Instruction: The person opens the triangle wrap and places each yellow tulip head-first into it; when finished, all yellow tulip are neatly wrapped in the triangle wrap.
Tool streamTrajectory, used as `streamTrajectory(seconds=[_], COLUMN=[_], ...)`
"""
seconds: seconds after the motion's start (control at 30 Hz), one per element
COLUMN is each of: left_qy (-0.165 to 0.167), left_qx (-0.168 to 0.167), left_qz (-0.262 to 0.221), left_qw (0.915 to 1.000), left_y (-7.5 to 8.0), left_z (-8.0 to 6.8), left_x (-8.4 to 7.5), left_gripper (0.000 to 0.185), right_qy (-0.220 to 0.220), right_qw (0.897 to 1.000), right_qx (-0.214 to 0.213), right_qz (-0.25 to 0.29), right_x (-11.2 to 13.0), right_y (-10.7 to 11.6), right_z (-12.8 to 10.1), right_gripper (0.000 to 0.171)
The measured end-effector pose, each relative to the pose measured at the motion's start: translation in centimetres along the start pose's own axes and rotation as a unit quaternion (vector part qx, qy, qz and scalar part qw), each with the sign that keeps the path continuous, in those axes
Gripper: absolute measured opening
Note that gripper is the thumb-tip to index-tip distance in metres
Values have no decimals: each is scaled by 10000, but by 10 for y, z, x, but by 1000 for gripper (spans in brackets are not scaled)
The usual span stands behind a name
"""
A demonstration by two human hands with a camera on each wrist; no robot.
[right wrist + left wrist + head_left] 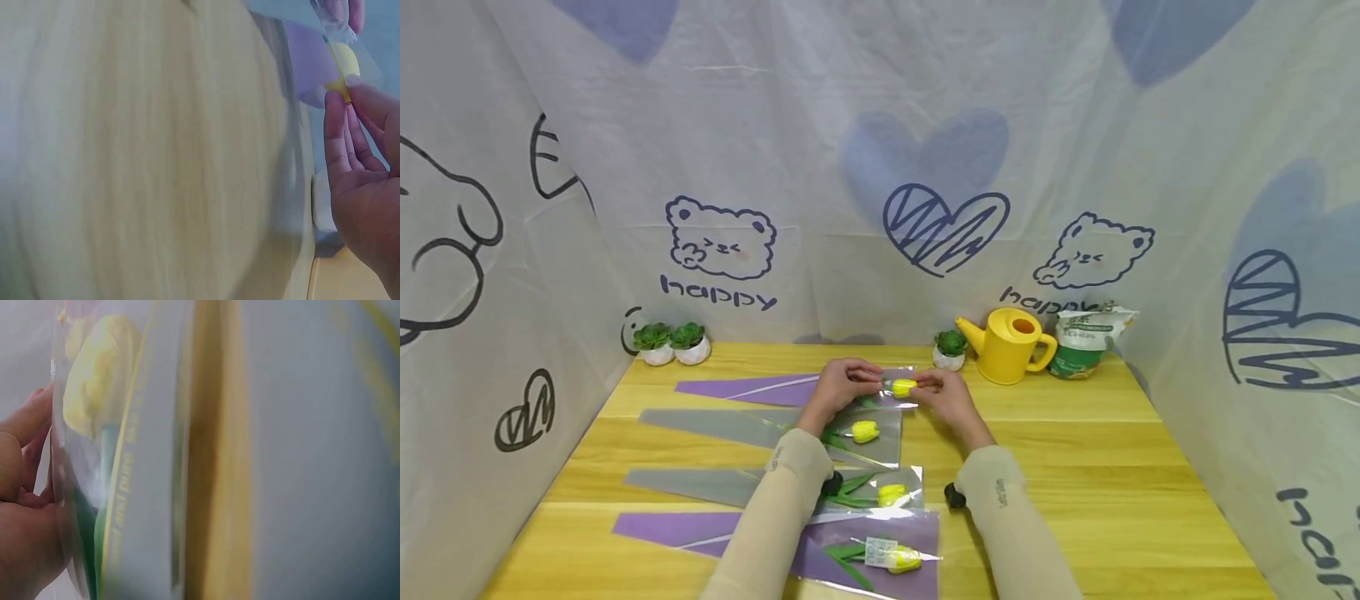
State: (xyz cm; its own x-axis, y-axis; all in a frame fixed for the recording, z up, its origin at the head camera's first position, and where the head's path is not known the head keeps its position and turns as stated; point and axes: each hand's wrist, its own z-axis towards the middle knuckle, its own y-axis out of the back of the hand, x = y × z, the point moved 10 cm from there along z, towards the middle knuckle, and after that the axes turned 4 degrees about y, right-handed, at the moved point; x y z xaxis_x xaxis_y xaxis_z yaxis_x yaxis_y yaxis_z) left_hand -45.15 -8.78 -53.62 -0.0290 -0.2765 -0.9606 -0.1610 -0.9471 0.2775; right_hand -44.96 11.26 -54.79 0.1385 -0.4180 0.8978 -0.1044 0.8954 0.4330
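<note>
At the back row, a yellow artificial tulip point(903, 388) lies at the clear end of a purple-backed flower sleeve point(748, 391). My right hand point(947, 400) pinches the tulip's tip between thumb and fingers; the right wrist view shows the pinched tulip point(345, 61) up close. From the other side, my left hand point(844, 387) pinches the sleeve's clear film, its fingers point(356, 14) just showing in the right wrist view. In the left wrist view, a tulip in a grey sleeve point(100, 375) partly covers the left hand point(28, 506).
Nearer me lie two grey sleeves with yellow tulips point(865, 431) point(892, 496) and a purple one with a tagged tulip point(904, 559). Along the back stand potted succulents point(689, 342), a small succulent point(950, 350), a yellow watering can point(1006, 346) and a green-and-white bag point(1084, 343).
</note>
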Motion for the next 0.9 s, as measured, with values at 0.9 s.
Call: streamTrajectory(seconds=[0.9], left_qy=[-150], left_qx=[175], left_qz=[-62], left_qw=[9997], left_y=[-10], left_z=[-1], left_x=[-7], left_gripper=[31], right_qy=[-264], right_qw=[9940], right_qx=[167], right_qz=[1053], right_x=[-2], right_y=[-20], right_z=[-3], right_gripper=[19])
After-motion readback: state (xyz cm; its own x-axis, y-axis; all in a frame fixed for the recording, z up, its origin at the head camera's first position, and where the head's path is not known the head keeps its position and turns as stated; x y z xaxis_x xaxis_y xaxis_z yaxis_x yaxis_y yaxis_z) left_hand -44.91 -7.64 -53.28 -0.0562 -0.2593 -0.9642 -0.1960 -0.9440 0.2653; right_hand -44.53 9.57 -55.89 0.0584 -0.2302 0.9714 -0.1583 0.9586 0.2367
